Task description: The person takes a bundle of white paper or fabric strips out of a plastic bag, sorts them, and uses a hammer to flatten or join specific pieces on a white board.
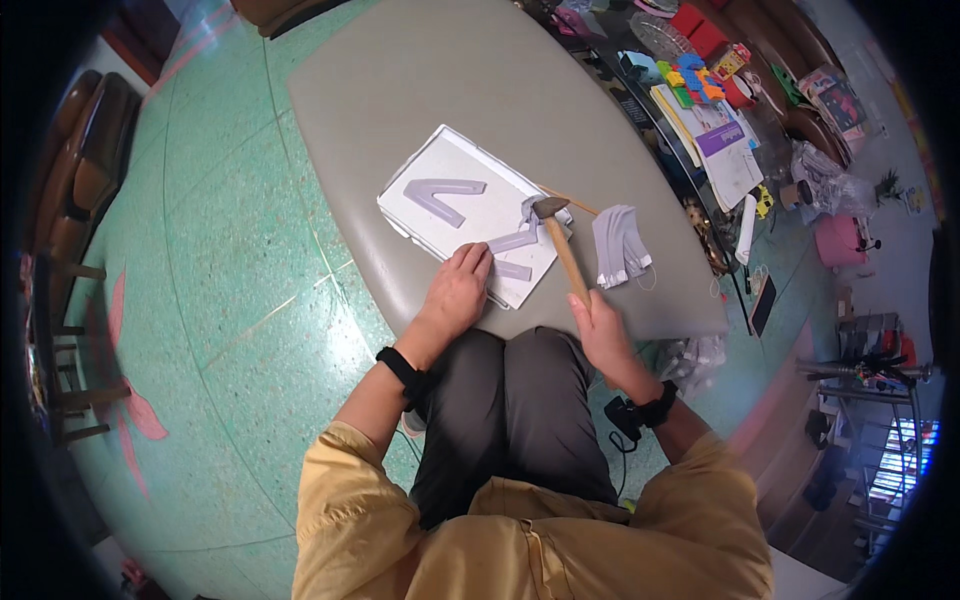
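Observation:
My right hand is wrapped round the wooden handle of a hammer. The hammer's dark head rests at a crumpled lilac piece near the right side of a shallow white tray-like board. My left hand lies at the board's near edge, fingers together and pressing on the end of a lilac strip. A second, short lilac strip lies just beside those fingers. Farther left on the board, lilac strips form an angled shape. Whatever is beneath my left fingertips is hidden.
Pleated lilac face masks with white loops lie right of the board on the grey padded bench. A thin brown stick pokes out behind the hammer. Along the right stands a cluttered dark table with papers and colourful toy bricks.

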`<control>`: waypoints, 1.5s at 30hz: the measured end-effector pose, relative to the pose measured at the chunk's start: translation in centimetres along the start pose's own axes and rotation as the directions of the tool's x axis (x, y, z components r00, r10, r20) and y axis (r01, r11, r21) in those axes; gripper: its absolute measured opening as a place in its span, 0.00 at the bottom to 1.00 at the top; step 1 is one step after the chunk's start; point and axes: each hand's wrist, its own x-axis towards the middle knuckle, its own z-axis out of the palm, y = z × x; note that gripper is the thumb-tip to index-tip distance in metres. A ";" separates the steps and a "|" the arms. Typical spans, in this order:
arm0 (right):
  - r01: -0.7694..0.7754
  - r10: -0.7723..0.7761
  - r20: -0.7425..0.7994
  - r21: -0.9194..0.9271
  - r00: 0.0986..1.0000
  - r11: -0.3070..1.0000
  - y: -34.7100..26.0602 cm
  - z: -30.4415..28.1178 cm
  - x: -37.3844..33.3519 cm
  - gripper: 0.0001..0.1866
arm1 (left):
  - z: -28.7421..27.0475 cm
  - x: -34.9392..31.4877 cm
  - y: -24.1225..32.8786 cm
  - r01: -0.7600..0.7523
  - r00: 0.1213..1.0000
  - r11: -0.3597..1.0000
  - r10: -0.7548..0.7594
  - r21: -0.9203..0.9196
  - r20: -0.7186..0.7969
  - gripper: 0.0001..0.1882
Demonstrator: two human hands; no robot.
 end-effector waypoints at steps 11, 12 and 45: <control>0.025 -0.023 0.073 -0.019 0.997 1.000 -0.2 0.1 0.2 0.19 | -1.3 -1.4 0.4 0.043 0.999 0.999 -0.043 0.027 -0.019 0.24; 0.080 -0.083 0.047 0.051 0.995 0.995 -0.7 0.5 0.0 0.19 | -1.3 -1.5 0.3 0.048 0.999 0.998 -0.047 0.029 -0.016 0.24; 0.121 -0.110 0.123 -0.079 0.986 0.990 1.8 0.6 0.1 0.20 | -1.1 -0.7 0.1 0.048 0.999 0.994 -0.047 0.096 -0.009 0.25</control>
